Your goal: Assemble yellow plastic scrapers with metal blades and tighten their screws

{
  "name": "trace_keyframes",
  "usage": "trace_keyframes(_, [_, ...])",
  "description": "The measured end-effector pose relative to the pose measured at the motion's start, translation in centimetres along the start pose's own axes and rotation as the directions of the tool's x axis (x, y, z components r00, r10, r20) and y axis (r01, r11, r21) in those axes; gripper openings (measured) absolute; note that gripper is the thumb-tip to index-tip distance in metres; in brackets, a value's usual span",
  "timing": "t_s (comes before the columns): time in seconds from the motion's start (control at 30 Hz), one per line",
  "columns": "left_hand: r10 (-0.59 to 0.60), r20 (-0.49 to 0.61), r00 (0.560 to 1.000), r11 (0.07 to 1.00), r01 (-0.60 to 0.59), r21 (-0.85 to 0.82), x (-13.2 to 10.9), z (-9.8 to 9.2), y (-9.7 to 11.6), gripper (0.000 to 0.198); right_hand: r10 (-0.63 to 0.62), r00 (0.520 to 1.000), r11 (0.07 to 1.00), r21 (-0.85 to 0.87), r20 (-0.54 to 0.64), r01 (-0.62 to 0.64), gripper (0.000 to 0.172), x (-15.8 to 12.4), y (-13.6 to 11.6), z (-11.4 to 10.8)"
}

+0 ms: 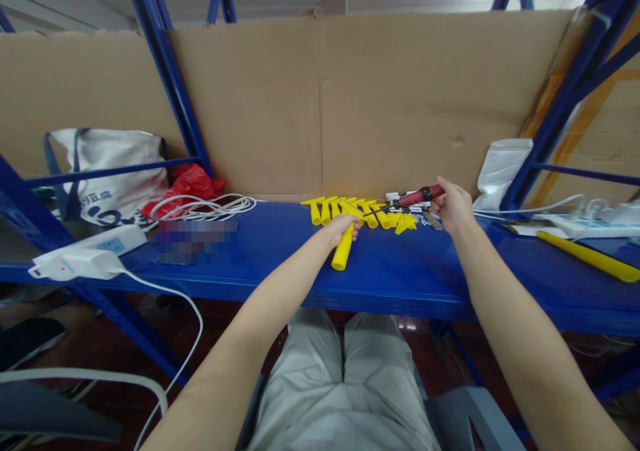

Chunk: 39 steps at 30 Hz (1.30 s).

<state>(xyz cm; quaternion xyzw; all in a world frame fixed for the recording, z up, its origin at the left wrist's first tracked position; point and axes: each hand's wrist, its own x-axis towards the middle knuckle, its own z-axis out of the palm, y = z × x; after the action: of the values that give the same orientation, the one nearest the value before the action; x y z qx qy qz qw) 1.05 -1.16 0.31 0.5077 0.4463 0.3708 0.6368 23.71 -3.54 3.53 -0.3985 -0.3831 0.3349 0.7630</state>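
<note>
My left hand (344,229) is closed around a yellow plastic handle (342,253), whose thick round end points down toward me. In my right hand (452,204) is a screwdriver (420,195) with a red and black grip. Its thin dark shaft runs left to the yellow handle by my left fingers; whether the tip touches a screw is too small to see. Just behind my left hand, several similar yellow handles (316,212) stand in a row. Small flat yellow pieces (405,223) lie in a pile right of them, near scattered small metal parts (425,220).
On the blue shelf top (280,257), a coiled white cable (230,205), a red plastic bag (193,184) and a white cloth bag (117,164) sit left. A power strip (95,247) lies at the left edge. Rightward are a white pouch (503,167) and a long yellow-edged object (590,256).
</note>
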Motion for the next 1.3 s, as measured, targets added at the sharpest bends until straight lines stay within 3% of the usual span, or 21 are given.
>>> trace_keyframes(0.33, [-0.009, -0.012, 1.0, 1.0, 0.009, 0.001, -0.07, 0.02, 0.12, 0.013, 0.018, 0.984, 0.997, 0.075, 0.175, -0.032, 0.031, -0.58, -0.6, 0.14])
trace_keyframes(0.57, [-0.009, 0.002, 1.0, 1.0, 0.009, 0.003, 0.04, -0.01, 0.03, 0.013, -0.025, 0.993, 0.998, 0.066, 0.111, 0.018, 0.035, -0.49, -0.41, 0.07])
trace_keyframes(0.77, [0.004, 0.006, 1.0, 1.0, -0.004, 0.009, -0.12, 0.04, 0.13, 0.019, 0.007, 0.997, 0.999, 0.05, 0.078, -0.011, 0.038, 0.04, -0.01, -0.08])
trace_keyframes(1.2, [0.013, 0.005, 1.0, 1.0, -0.013, 0.011, 0.07, -0.17, 0.01, 0.018, -0.082, 0.983, 0.997, 0.019, 0.167, 0.08, 0.034, -0.71, -0.36, 0.28])
trace_keyframes(1.3, [0.009, 0.007, 1.0, 1.0, -0.009, 0.013, 0.12, -0.19, -0.04, 0.018, -0.121, 0.983, 0.993, 0.008, 0.14, 0.121, 0.036, -0.6, -0.15, 0.26])
